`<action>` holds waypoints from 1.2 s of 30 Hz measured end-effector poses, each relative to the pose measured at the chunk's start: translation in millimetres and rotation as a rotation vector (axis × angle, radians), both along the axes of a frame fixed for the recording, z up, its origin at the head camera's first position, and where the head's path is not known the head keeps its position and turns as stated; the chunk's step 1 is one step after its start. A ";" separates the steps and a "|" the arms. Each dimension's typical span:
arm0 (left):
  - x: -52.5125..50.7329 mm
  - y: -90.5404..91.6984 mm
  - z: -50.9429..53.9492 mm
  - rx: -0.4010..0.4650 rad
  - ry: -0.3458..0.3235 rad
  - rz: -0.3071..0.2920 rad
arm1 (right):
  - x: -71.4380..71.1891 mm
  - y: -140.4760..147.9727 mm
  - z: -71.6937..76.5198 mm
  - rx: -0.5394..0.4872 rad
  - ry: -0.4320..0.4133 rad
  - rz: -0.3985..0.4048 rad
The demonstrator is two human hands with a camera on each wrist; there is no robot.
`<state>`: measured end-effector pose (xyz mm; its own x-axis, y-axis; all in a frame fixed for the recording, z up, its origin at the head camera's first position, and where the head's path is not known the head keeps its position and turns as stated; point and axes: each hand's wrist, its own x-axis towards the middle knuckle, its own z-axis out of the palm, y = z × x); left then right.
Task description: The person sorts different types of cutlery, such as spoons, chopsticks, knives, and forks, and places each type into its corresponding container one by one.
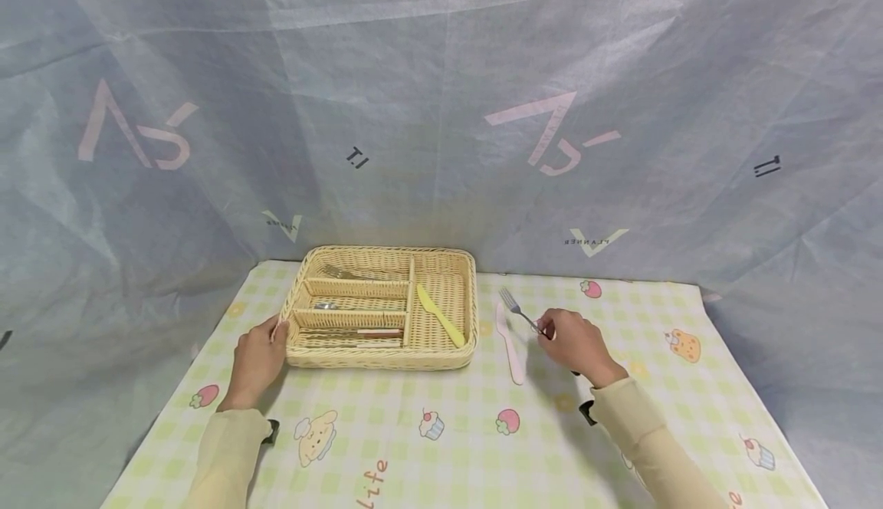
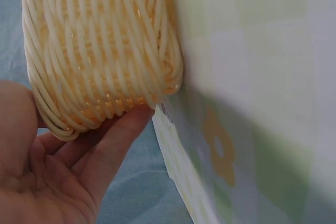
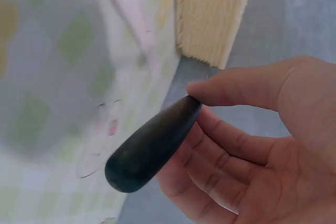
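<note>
A wicker cutlery basket [image 1: 441, 359] with several compartments stands on the table. My left hand [image 1: 260, 356] holds its left end; in the left wrist view the thumb and fingers lie around the woven wall [image 2: 100, 51]. My right hand [image 1: 576, 344] pinches a fork [image 1: 516, 307] above the cloth, its metal tines pointing up and left. The fork's dark handle end [image 3: 152, 145] shows in the right wrist view between thumb and fingers. A pink knife [image 1: 509, 344] lies on the cloth between the basket and that hand. In the basket's right compartment rests a yellow knife [image 1: 440, 315].
Forks [image 1: 345, 273] lie in the basket's back-left compartment, a metal utensil [image 1: 327, 307] in the middle one, and slim utensils with white and brown handles [image 1: 379, 333] in the front one. A checked cloth [image 1: 386, 448] covers the table. Grey fabric [image 1: 441, 110] hangs behind it.
</note>
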<state>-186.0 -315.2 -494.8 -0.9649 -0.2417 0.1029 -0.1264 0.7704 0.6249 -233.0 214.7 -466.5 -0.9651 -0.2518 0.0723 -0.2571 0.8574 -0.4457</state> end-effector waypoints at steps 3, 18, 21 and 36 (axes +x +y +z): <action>0.2 0.6 0.4 -0.005 0.003 0.003 | -5.6 -9.2 7.9 -0.003 0.008 0.024; -0.4 0.8 -0.5 -0.005 -0.006 0.012 | -44.3 -80.2 41.7 -0.001 0.049 0.213; 0.1 1.4 0.3 -0.005 0.003 0.010 | -52.2 -97.9 45.4 0.010 0.062 0.252; 2.3 -0.1 1.6 -0.009 0.006 -0.009 | -87.1 -185.6 55.4 0.171 0.061 0.413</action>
